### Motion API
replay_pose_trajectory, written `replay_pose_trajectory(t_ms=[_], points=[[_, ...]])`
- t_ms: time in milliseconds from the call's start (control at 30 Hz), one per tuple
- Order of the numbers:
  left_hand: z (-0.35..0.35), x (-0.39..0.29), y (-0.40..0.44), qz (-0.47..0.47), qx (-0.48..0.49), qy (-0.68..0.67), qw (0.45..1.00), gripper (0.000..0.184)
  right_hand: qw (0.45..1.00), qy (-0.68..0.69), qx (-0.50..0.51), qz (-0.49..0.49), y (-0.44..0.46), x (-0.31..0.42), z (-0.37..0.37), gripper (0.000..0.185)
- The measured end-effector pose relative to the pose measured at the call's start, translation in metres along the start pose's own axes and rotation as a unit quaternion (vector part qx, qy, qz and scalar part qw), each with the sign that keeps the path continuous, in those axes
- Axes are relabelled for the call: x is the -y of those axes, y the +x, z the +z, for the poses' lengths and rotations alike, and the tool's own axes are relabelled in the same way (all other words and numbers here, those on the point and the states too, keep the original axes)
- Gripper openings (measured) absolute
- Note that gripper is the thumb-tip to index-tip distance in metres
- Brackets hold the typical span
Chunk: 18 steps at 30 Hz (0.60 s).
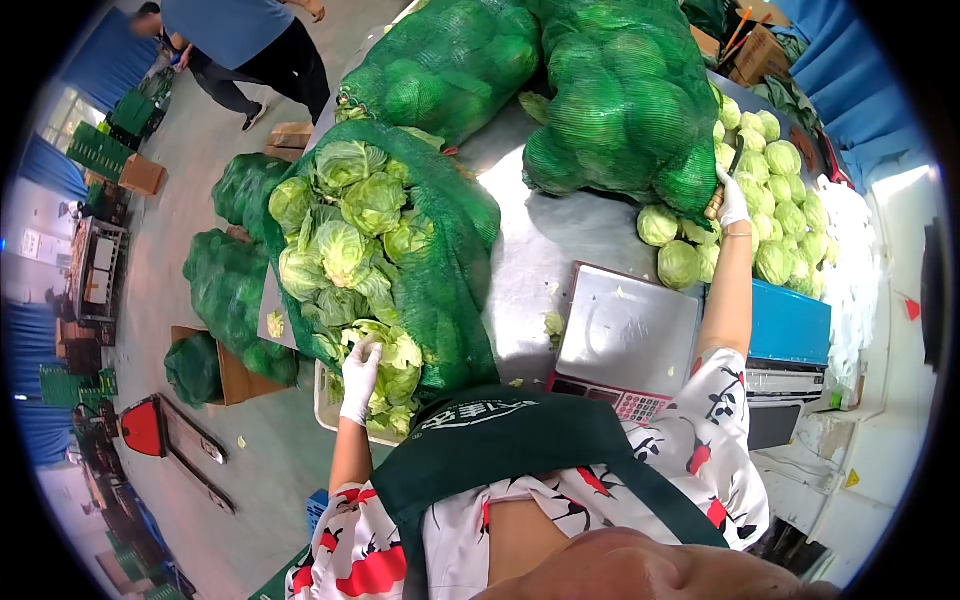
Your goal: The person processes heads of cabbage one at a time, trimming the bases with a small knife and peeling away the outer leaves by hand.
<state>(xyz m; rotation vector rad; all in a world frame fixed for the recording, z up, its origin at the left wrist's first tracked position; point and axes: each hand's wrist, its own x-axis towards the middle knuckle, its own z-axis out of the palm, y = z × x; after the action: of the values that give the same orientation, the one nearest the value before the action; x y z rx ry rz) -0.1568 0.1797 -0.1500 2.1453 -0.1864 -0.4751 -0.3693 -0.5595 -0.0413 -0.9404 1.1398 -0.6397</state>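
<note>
My left hand [361, 378], in a white glove, has its fingers curled against the outer leaves of a cabbage [398, 350] at the near end of an opened green mesh sack [450, 270]. More loose green cabbages [345, 250] fill the mouth of that sack. Far to the right, my gloved right hand [734, 203] grips a knife [715, 203] by its wooden handle. Its dark, narrow blade points away from me, beside a pile of trimmed, pale cabbages [783, 215].
Two full mesh sacks [620, 90] lie at the table's back. A scale [628, 330] sits before me. Under the opened sack is a pale bin [325, 400]. More sacks [235, 295] and a red-ended pallet jack [145, 428] stand on the floor; people [235, 40] are at upper left.
</note>
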Motion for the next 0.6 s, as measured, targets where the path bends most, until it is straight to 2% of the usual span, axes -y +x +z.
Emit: replay_pose_trajectory(t_ms=[167,200,300,433,500,533,567,600], points=[[-0.011,0.020,0.009,-0.024,-0.036,0.007,0.999,0.038,0.999,-0.035,-0.002,0.008,0.027,0.021,0.011,0.044],[-0.012,0.017,0.015,-0.027,-0.044,-0.005,0.999,0.039,0.999,-0.043,0.006,0.029,0.028,0.029,0.018,0.048],[-0.014,0.023,0.038,-0.048,-0.047,-0.030,0.997,0.039,0.997,-0.082,-0.010,-0.002,0.055,0.042,0.033,0.055],[-0.022,0.021,0.047,-0.072,-0.049,-0.002,0.996,0.041,0.990,-0.127,-0.036,0.041,0.111,0.043,0.013,0.064],[-0.018,0.026,0.043,-0.052,-0.042,-0.010,0.998,0.044,0.989,-0.136,-0.055,-0.022,0.134,0.035,0.009,0.049],[-0.017,0.032,0.042,-0.053,-0.048,-0.016,0.997,0.045,0.987,-0.136,-0.050,-0.061,0.138,0.030,0.006,0.035],[-0.016,0.036,0.040,-0.053,-0.052,-0.022,0.997,0.045,0.985,-0.136,-0.047,-0.100,0.146,0.027,0.002,0.029],[-0.017,0.013,0.035,-0.074,-0.049,-0.023,0.996,0.046,0.980,-0.162,-0.035,-0.113,0.192,0.024,-0.024,0.031]])
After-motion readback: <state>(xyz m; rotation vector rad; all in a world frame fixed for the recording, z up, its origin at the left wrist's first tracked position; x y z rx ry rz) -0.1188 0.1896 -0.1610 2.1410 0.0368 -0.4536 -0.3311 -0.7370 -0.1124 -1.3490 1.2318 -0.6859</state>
